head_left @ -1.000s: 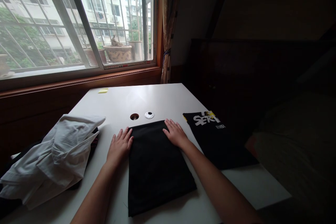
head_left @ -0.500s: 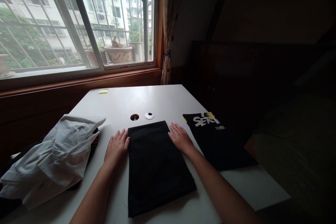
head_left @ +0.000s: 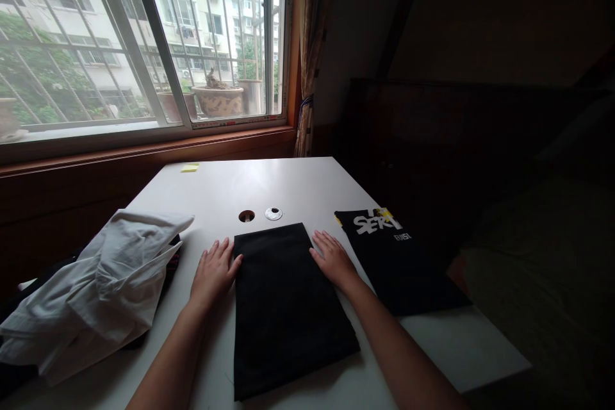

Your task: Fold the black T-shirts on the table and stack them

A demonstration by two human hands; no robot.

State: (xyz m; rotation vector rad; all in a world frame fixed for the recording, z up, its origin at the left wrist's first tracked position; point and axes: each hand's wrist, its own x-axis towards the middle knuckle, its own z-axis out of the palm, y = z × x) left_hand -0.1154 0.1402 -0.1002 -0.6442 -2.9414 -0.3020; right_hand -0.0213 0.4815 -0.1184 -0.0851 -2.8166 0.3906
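A black garment [head_left: 291, 314], folded into a flat rectangle, lies in front of me on the white table [head_left: 225, 186]. My left hand [head_left: 214, 272] rests flat along its left edge, fingers stretched forward and the thumb touching the cloth. At the upper right edge lies my right hand [head_left: 334, 259], palm down with the fingers extended, its thumb by the cloth. Neither hand grips anything. To the right is another folded black garment [head_left: 398, 269] with white lettering and yellow bits at its far end.
A crumpled pale grey garment [head_left: 106, 282] lies over darker cloth at the table's left. Beyond the folded garment are a cable hole [head_left: 246, 216] and a round silver cap [head_left: 273, 213]. A yellow sticky note [head_left: 189, 167] is near the far edge, below a barred window.
My left thumb has shifted slightly right onto the garment's edge. My right hand has slid a little toward me and its fingers have moved slightly. The garments have not visibly moved.
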